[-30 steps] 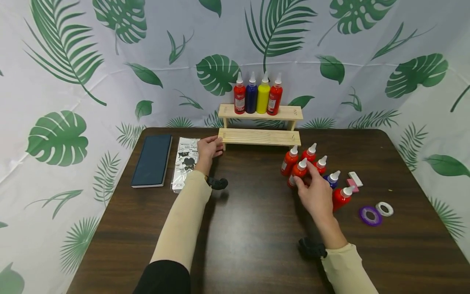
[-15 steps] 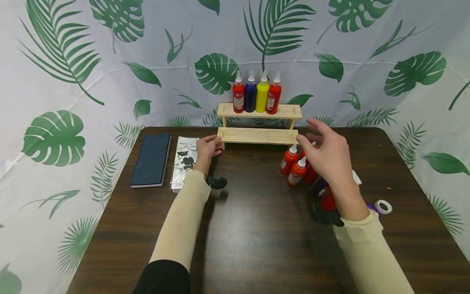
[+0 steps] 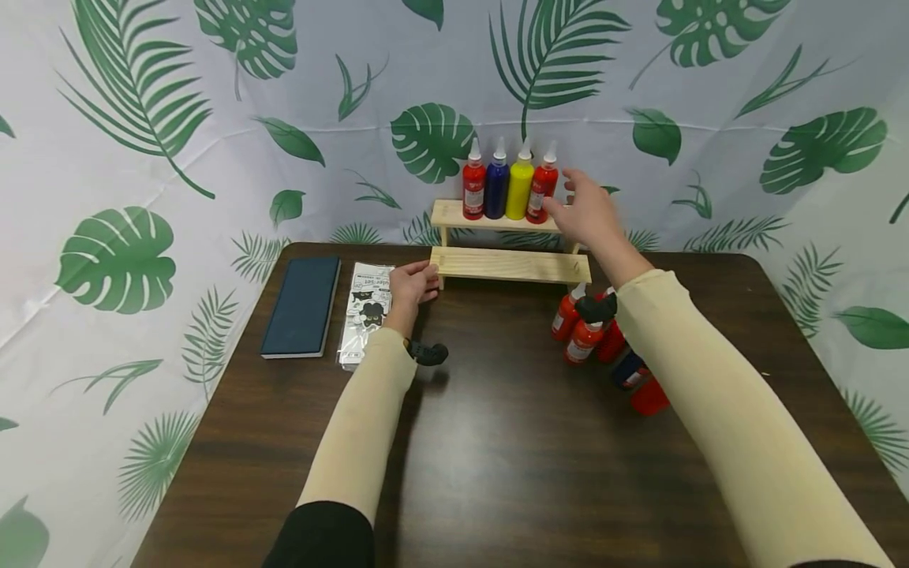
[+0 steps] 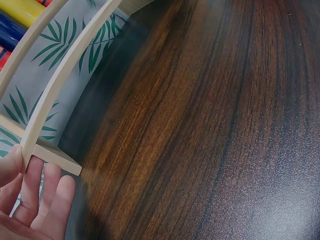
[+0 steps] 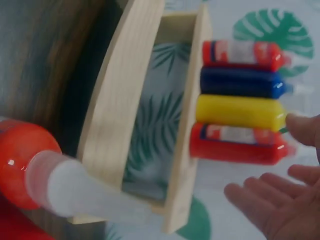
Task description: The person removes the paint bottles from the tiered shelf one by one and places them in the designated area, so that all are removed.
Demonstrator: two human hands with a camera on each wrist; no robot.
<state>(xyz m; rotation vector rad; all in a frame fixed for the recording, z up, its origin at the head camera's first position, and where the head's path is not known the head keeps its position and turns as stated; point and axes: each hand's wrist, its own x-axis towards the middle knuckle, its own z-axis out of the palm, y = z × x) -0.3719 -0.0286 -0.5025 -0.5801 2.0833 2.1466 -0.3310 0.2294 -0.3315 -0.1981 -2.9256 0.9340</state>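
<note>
Reaching with right hand (image 3: 589,211) to the top tier of the wooden stand (image 3: 449,211) now, up from the red bottles (image 3: 584,347) on the table (image 3: 490,450). Looks like shifting work to the end red bottle (image 3: 542,193), rightmost in the row, next to yellow bottle (image 3: 520,191). Keeping thumb and fingers spread, gripping nothing; can't tell contact. Still pinching left end of lower shelf (image 3: 511,265) between left hand's (image 3: 413,285) thumb and fingers.

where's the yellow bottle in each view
Head: yellow bottle, upper half, just right of centre.
Left wrist: yellow bottle, top left corner, cut off by the edge.
Right wrist: yellow bottle, right of centre, about mid-height.
Shared landmark: blue bottle directly beside it on the wooden rack.
</note>
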